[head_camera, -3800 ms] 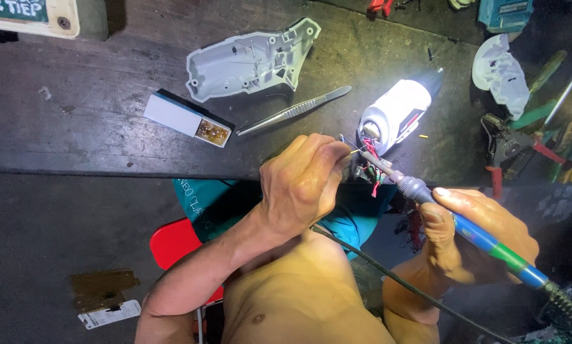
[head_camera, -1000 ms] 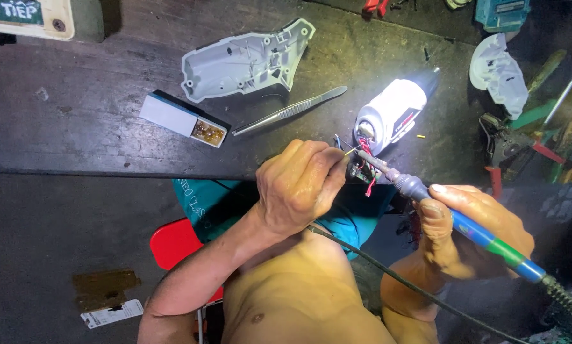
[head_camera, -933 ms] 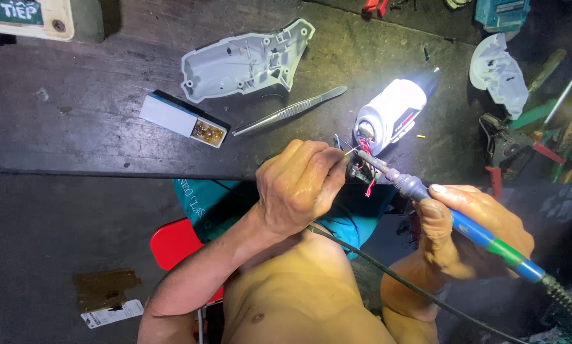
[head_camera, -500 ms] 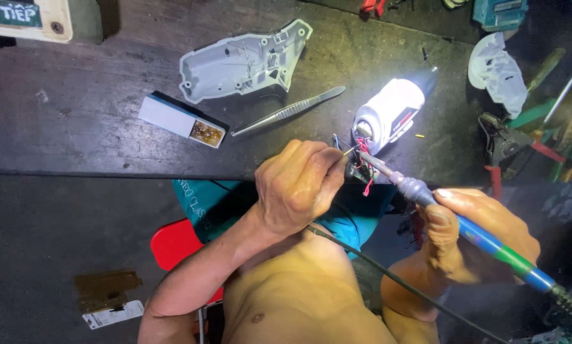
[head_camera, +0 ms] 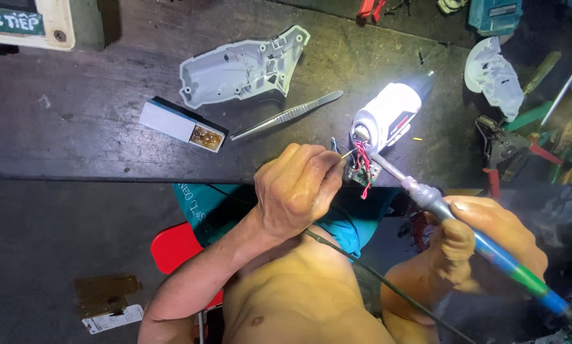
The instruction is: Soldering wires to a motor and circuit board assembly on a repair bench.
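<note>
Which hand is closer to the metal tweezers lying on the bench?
Left. The left hand sits just below the tweezers, apart from them; the right hand, holding the soldering iron, is farther off.

dark workbench [head_camera: 76, 121], tweezers [head_camera: 286, 116], grey housing [head_camera: 241, 64]
</note>
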